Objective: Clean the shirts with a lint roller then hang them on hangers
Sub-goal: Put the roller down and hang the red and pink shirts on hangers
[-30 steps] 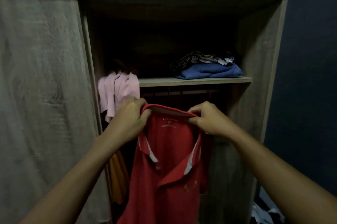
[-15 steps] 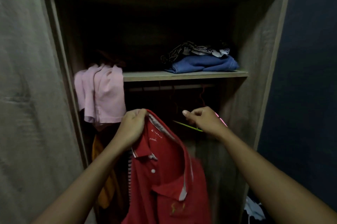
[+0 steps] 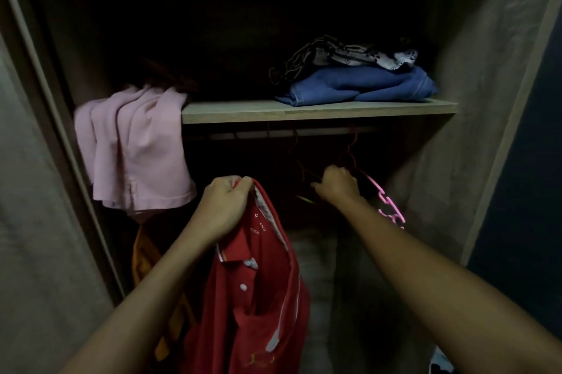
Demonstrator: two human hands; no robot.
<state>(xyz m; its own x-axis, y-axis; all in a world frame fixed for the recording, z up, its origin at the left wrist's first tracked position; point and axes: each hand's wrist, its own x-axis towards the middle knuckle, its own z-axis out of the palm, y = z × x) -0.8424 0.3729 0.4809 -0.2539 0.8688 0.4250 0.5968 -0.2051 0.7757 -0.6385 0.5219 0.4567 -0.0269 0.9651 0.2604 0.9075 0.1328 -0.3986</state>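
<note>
A red polo shirt (image 3: 261, 291) hangs down inside the open wardrobe, gripped at its collar by my left hand (image 3: 225, 206). My right hand (image 3: 337, 183) reaches deeper in, below the hanging rail (image 3: 273, 134), and its fingers are closed around the wire of a hanger there. A pink hanger (image 3: 387, 203) hangs from the rail just right of that hand, and a thin yellow-green hanger (image 3: 305, 199) shows just left of it. In the dark I cannot tell which hanger the fingers hold. No lint roller is in view.
A pink shirt (image 3: 137, 148) drapes over the left end of the wooden shelf (image 3: 319, 110). Folded blue clothes (image 3: 359, 86) with a patterned cloth on top lie on the shelf. An orange garment (image 3: 146, 252) hangs low on the left. Wardrobe walls stand close on both sides.
My right hand let go of the shirt collar and reached to the hangers under the rail. The shirt now hangs from my left hand alone. The view moved closer into the wardrobe.
</note>
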